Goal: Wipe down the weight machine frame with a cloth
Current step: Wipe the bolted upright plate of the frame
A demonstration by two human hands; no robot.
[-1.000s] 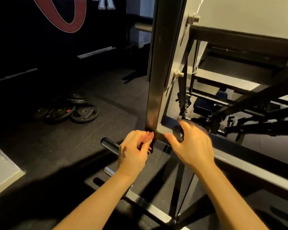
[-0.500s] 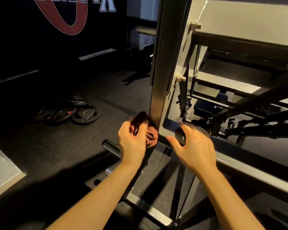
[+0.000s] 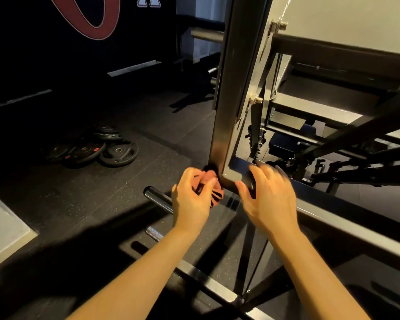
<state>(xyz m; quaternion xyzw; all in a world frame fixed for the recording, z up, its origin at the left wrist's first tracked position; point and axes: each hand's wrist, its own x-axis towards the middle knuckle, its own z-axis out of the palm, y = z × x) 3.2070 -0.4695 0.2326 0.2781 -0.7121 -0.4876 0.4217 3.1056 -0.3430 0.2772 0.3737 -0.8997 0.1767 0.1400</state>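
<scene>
The right hand [image 3: 269, 199] is motion-blurred, and the left hand [image 3: 191, 199] hides most of the cloth [image 3: 214, 185], perhaps bunched.

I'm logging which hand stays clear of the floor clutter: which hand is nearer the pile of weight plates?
Left. The left hand, holding the cloth, is on the side of the upright post facing the weight plates; the right hand is beyond the post, farther away.

Dark speckled rubber floor [image 3: 129, 204] underfoot, black round weight plates [image 3: 97, 150] piled on it at left, black wall with red logo [image 3: 56, 42] behind, warm light falling from the right
</scene>
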